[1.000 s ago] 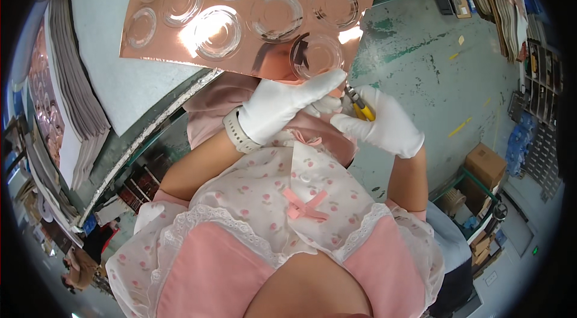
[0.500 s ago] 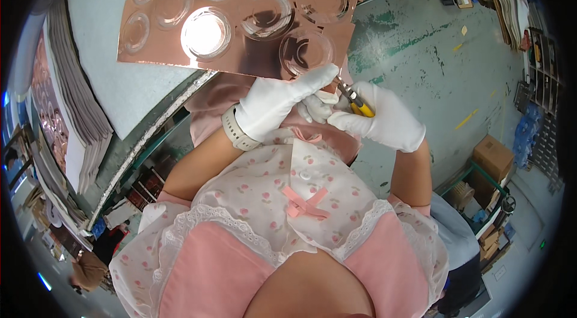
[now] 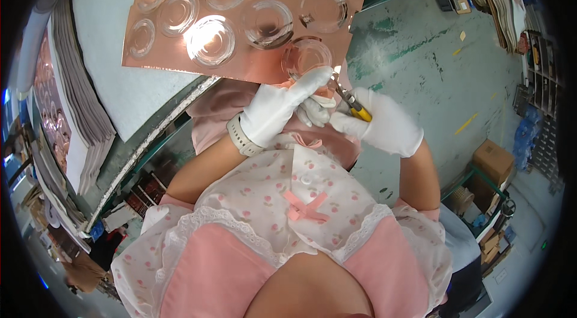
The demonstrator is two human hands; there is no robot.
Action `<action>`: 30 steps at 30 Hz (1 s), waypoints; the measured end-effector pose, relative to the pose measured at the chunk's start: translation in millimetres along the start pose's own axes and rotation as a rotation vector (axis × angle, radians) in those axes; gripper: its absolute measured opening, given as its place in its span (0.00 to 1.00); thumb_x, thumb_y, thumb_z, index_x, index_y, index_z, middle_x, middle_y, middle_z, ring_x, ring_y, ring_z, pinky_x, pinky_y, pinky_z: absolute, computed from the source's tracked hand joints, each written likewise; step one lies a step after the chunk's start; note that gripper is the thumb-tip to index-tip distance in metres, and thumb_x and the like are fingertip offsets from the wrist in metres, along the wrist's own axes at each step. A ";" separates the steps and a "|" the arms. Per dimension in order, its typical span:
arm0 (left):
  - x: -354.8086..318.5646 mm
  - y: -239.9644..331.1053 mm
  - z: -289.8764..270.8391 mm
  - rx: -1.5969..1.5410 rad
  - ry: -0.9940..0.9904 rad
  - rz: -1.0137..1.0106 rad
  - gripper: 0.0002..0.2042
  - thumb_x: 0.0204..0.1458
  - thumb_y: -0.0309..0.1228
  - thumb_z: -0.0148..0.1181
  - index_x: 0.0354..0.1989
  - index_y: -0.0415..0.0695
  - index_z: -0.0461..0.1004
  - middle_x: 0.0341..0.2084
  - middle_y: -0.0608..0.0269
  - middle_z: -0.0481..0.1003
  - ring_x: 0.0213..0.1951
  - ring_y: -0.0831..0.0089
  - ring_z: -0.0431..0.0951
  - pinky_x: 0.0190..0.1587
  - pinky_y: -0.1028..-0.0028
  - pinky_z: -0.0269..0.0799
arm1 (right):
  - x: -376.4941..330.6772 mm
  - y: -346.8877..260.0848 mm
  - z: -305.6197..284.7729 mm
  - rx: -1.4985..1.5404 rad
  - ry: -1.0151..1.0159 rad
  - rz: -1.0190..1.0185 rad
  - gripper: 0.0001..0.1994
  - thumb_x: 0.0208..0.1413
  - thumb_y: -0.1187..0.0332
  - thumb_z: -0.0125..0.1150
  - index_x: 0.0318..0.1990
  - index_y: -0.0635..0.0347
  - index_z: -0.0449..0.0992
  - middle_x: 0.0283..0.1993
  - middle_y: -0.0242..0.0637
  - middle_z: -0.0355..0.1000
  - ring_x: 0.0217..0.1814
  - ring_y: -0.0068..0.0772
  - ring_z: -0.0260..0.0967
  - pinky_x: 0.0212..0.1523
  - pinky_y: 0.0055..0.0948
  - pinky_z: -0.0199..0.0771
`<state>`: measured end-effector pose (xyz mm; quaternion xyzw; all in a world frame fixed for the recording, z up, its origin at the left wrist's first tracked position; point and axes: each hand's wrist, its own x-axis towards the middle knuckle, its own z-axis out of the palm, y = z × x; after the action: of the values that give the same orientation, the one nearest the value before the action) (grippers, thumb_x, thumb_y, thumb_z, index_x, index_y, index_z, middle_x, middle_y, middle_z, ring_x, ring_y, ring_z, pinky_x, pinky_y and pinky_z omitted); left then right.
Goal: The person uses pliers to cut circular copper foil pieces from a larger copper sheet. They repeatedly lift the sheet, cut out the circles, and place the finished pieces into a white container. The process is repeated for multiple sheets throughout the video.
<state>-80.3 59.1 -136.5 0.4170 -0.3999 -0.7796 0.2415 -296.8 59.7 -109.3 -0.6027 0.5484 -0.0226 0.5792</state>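
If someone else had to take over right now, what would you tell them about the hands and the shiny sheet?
Left hand: white glove, fingers pinching the near edge of the copper sheet at one pressed disc.
Right hand: white glove, holding yellow-handled cutters at that same edge.
The sheet lies on the white table, overhanging toward the body.
Done: cannot tell.
Left: most discs remain in the sheet.

One head-worn fisheye camera looks steeply down, close over the worktable (image 3: pixel 138 86) edge.
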 end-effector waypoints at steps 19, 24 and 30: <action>3.4 -14.3 4.8 0.023 0.103 0.001 0.19 0.52 0.41 0.57 0.42 0.37 0.71 0.27 0.59 0.75 0.27 0.77 0.74 0.33 0.78 0.70 | -0.3 -7.2 8.2 -0.353 0.178 -0.068 0.14 0.49 0.60 0.61 0.27 0.63 0.70 0.23 0.48 0.70 0.24 0.47 0.68 0.26 0.35 0.66; 4.5 8.5 13.6 -0.242 0.121 -0.035 0.13 0.51 0.33 0.58 0.40 0.37 0.71 0.27 0.62 0.75 0.27 0.79 0.74 0.30 0.80 0.71 | 3.5 3.2 0.4 0.244 -0.080 -0.072 0.12 0.49 0.62 0.64 0.28 0.62 0.70 0.19 0.31 0.66 0.19 0.22 0.61 0.22 0.23 0.62; -3.0 16.2 15.4 -0.329 0.147 0.038 0.11 0.49 0.28 0.60 0.39 0.36 0.71 0.28 0.63 0.75 0.26 0.80 0.74 0.26 0.81 0.70 | 9.0 -9.3 -6.1 0.322 -0.065 -0.019 0.12 0.51 0.62 0.63 0.28 0.63 0.71 0.19 0.25 0.64 0.19 0.15 0.57 0.20 0.19 0.59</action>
<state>-91.0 58.6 -116.6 0.4203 -0.2559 -0.7972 0.3497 -291.3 46.8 -106.1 -0.5074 0.5132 -0.0963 0.6855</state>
